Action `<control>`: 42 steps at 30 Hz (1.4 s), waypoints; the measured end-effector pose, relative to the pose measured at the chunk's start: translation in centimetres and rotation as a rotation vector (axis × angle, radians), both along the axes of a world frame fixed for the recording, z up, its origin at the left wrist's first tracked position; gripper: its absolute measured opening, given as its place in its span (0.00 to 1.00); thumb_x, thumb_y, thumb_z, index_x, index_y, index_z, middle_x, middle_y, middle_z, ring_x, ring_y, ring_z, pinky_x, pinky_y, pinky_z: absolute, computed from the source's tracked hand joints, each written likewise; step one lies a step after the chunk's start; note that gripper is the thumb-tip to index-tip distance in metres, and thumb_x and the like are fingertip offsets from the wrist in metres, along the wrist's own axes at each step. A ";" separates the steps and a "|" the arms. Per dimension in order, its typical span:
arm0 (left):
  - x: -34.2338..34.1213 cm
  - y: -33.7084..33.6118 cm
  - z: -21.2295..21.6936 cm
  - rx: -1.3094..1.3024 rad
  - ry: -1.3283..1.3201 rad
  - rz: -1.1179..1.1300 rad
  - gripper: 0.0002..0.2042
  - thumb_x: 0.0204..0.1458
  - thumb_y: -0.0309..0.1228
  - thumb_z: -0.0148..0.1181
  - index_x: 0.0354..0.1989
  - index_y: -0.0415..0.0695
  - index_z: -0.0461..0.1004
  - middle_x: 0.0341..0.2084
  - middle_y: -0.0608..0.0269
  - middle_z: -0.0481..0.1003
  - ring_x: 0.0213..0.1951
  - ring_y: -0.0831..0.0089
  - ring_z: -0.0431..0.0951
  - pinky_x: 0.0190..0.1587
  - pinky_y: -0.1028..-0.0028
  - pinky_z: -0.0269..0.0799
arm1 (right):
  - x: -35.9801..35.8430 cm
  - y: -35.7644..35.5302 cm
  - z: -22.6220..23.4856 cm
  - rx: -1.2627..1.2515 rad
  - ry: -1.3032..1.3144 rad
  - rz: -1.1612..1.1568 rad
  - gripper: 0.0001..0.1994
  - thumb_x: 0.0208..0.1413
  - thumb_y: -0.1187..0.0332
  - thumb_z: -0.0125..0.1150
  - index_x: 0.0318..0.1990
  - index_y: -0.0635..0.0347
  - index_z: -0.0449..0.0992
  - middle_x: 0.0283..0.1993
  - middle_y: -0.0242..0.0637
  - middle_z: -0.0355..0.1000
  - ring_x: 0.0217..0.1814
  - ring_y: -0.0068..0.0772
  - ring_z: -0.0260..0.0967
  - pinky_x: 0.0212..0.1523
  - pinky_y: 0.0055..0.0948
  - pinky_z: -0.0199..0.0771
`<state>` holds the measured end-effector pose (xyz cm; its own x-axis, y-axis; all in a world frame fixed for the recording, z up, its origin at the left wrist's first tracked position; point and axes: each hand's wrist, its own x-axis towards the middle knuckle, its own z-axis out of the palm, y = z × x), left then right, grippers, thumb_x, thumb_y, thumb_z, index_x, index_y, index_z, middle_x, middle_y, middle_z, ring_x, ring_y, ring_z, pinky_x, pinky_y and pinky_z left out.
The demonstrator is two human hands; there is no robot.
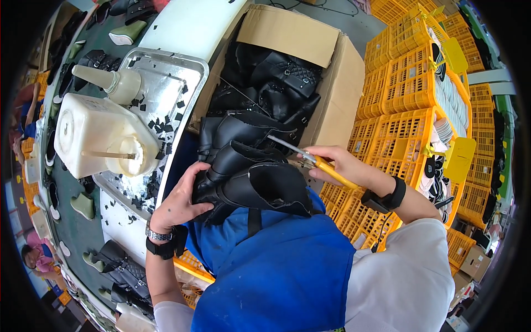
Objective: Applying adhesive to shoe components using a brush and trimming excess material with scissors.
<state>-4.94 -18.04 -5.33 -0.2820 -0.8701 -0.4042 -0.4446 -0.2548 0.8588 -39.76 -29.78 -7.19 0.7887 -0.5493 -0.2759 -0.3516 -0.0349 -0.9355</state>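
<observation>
— Workshop clutter is filling the whole view, and a blue apron is covering the person's lap at the bottom. What is lying right on top of it?

— A black boot is resting there, its open shaft pointing toward the person. The left hand is clamping around the boot's left side, fingers curled over the leather, with a metal watch and a black wristband sitting on that wrist.

— And the other hand?

— The right hand is closing around a pair of yellow-handled snips, whose thin metal blades are pointing left and meeting the boot's upper edge. I cannot tell whether the blades are cutting anything.

— What is sitting just beyond?

— A cardboard box is standing open behind the boot, and more black boots with quilted panels and buckles are piling up inside it. To the left, a metal tray is lying on a white curved bench, and small black scraps are scattering over it. A white plastic jug and a squeeze bottle are standing on that tray.

— Farther off?

— Yellow crates are stacking up on the right, some of them holding white soles. On the far left, a dark conveyor is carrying boots and green shoe forms, and another person in pink is working beside it.
</observation>
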 end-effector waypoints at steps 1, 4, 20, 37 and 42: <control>-0.1 0.0 0.1 -0.001 0.000 0.001 0.40 0.30 0.16 0.65 0.56 0.46 0.54 0.52 0.54 0.58 0.54 0.62 0.62 0.58 0.71 0.56 | -0.1 -0.1 0.1 -0.001 0.000 0.001 0.18 0.51 0.71 0.59 0.50 0.60 0.67 0.29 0.29 0.65 0.31 0.18 0.61 0.35 0.19 0.64; -0.7 -0.3 1.0 -0.027 -0.012 0.010 0.37 0.29 0.17 0.65 0.54 0.46 0.57 0.52 0.52 0.59 0.54 0.58 0.62 0.57 0.69 0.57 | -0.1 -0.7 1.1 0.167 -0.057 -0.313 0.16 0.52 0.72 0.57 0.50 0.57 0.67 0.26 0.21 0.58 0.29 0.13 0.54 0.32 0.15 0.59; -2.9 5.0 1.6 -0.643 -0.319 -0.122 0.32 0.23 0.17 0.64 0.46 0.46 0.66 0.50 0.45 0.62 0.54 0.50 0.62 0.58 0.53 0.52 | 7.5 -7.1 -4.1 -0.129 -0.113 -0.087 0.16 0.58 0.58 0.52 0.46 0.59 0.67 0.36 0.30 0.67 0.41 0.18 0.63 0.44 0.19 0.64; -2.8 3.2 1.4 -0.354 -0.225 -0.035 0.38 0.26 0.27 0.70 0.51 0.39 0.59 0.47 0.47 0.63 0.50 0.48 0.63 0.54 0.60 0.56 | 8.1 -6.0 0.4 0.196 -0.262 -0.017 0.19 0.51 0.71 0.59 0.50 0.58 0.62 0.36 0.32 0.67 0.39 0.18 0.64 0.41 0.18 0.65; -3.1 4.9 0.1 -0.585 -0.226 -0.018 0.35 0.26 0.26 0.69 0.49 0.41 0.62 0.47 0.46 0.63 0.49 0.50 0.64 0.51 0.60 0.56 | 5.7 -10.4 -5.5 -0.101 0.154 -0.063 0.21 0.50 0.61 0.62 0.48 0.59 0.64 0.30 0.29 0.64 0.29 0.17 0.60 0.32 0.19 0.64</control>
<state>-8.02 -13.17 -5.27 -0.2618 -0.9612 0.0866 -0.6312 0.2384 0.7381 -34.05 -40.17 -12.70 0.7049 -0.6269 -0.3318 -0.4945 -0.0991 -0.8635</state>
